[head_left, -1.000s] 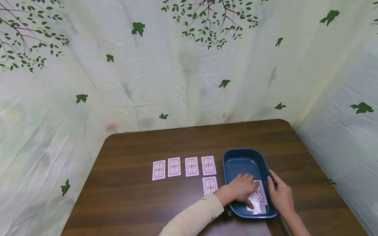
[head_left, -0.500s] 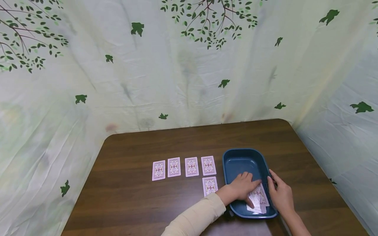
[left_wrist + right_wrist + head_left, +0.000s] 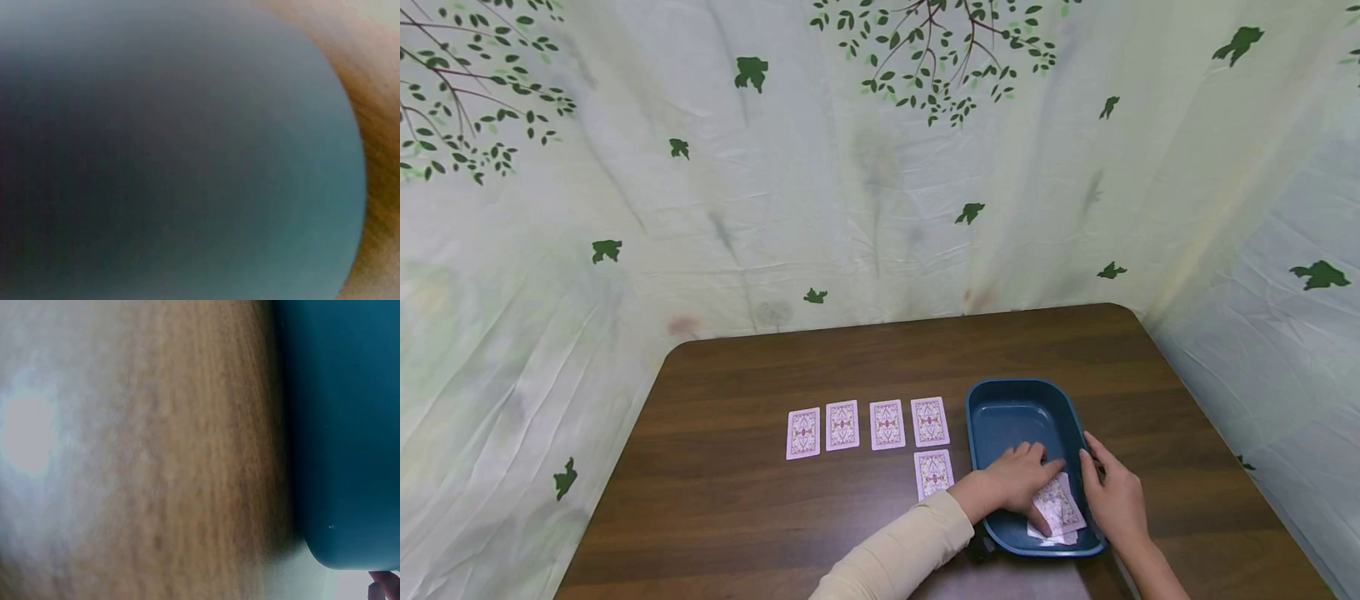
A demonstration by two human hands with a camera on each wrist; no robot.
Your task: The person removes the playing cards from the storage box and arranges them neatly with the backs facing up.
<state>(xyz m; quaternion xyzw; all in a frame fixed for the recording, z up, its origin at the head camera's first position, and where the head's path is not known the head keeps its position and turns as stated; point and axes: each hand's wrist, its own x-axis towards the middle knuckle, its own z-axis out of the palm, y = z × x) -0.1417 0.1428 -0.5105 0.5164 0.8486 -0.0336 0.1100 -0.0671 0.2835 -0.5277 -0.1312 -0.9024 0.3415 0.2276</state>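
Inside the blue tray (image 3: 1011,400), my left hand (image 3: 1015,477) lies palm down with thumb and forefinger spread on a loose pile of playing cards (image 3: 1060,510). The pile sits at the tray's near end, patterned backs showing, partly covered by that hand. Against the tray's right side rests my right hand (image 3: 1116,496), its fingertips at the rim. The left wrist view is filled by a blurred blue-green surface. In the right wrist view the tray's outer wall (image 3: 350,425) stands at the right, with fingertips (image 3: 389,584) at the lower corner.
Several playing cards (image 3: 887,423) lie face down in a row left of the tray on the brown wooden table (image 3: 722,500). One more card (image 3: 933,472) lies below the row's right end, close to the left wrist. A leaf-patterned curtain (image 3: 880,208) hangs behind the table.
The cards in the tray have shifted toward the near end and turned under my left hand, whose fingers moved slightly. My right hand and the cards on the table stay put.
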